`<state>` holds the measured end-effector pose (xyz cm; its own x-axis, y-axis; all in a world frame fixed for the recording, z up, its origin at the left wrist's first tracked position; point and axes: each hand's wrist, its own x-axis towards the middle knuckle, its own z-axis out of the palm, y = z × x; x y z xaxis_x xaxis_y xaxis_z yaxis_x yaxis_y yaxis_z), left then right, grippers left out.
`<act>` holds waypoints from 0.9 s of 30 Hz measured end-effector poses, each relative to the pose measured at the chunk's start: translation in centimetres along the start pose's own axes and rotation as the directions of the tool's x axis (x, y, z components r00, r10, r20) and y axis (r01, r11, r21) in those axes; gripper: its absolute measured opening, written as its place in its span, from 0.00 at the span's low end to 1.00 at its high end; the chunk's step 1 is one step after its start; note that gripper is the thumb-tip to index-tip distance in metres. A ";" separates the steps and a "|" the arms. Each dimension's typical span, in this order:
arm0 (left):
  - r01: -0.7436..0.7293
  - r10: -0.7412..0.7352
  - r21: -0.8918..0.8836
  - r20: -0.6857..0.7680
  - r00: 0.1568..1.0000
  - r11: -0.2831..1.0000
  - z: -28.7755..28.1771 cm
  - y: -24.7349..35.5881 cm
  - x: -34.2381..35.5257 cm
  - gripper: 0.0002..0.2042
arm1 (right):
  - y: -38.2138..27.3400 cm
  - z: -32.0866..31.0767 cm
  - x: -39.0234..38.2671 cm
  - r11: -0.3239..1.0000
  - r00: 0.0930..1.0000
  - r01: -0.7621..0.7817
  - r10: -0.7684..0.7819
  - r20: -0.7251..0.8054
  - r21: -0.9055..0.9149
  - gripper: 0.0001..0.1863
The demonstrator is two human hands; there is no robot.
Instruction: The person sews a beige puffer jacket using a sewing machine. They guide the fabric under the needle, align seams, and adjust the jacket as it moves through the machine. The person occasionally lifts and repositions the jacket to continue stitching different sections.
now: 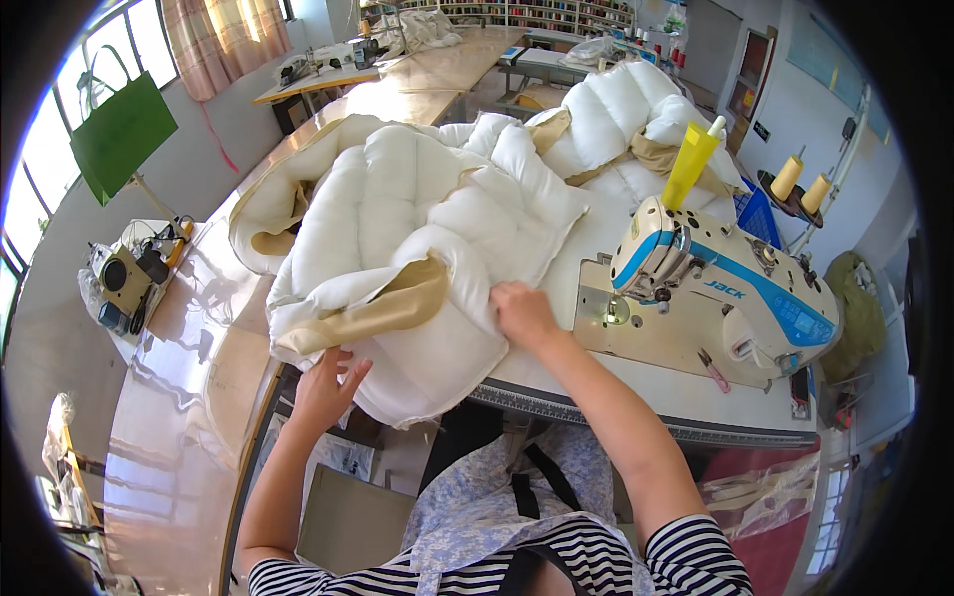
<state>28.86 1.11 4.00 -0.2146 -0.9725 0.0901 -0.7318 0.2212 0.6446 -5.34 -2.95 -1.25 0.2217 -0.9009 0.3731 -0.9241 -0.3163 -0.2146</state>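
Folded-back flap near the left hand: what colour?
The flap is tan; head view shows it best.

Green bag [124, 137] hangs far left, in front of window [107, 38]. Pinkish curtain [221, 45] next to it. Beige device [124, 276] on small side stand, left, cables beside it. Back: shelf [556, 17] full of coloured spools, clear plastic bag [590, 52] on a table. Right: two cream cones [787, 176] on a stand, blue crate [758, 221] below and left, olive sack [855, 308] farther right. Lower right: clear plastic sheet [765, 497], crumpled.
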 end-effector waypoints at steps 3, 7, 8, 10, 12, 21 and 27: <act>-0.038 0.038 -0.026 -0.032 0.999 0.999 -1.0 -1.5 0.7 0.26 | -11.9 -0.1 -1.9 0.911 0.922 0.317 -0.361 0.140 0.263 0.06; -0.015 0.024 0.099 -0.090 0.996 0.995 -0.2 -3.3 1.1 0.19 | -19.0 -0.2 -8.9 0.591 0.731 0.312 -0.649 0.209 0.744 0.10; 0.024 -0.008 0.157 -0.098 0.995 0.987 0.6 -4.6 0.3 0.18 | -18.9 -2.7 -8.4 0.564 0.717 0.282 -0.661 0.219 0.776 0.11; 0.043 -0.042 0.009 -0.095 0.995 0.999 1.7 -6.4 -2.5 0.17 | -16.8 -8.8 -4.7 0.638 0.790 0.255 -0.571 0.224 0.727 0.15; 0.108 -0.117 -0.111 -0.079 0.990 0.988 1.3 -8.2 -6.8 0.18 | -13.9 -12.8 1.4 0.695 0.916 0.383 -0.370 -0.155 0.608 0.16; 0.361 -0.408 -0.371 -0.054 0.912 0.856 -7.0 -6.8 -13.6 0.21 | 1.3 -8.8 22.0 0.979 0.990 0.134 -0.125 0.066 -0.154 0.62; 0.161 -0.354 -0.411 -0.450 0.820 0.897 -11.1 -8.6 -12.2 0.19 | -8.8 -4.5 24.4 0.989 0.938 0.148 -0.144 0.316 0.012 0.33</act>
<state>44.98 10.28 5.82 0.3737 -0.9084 0.1875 -0.4250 0.0120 0.9051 6.79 -20.84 13.78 0.4397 -0.8930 0.0955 -0.8771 -0.4499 -0.1682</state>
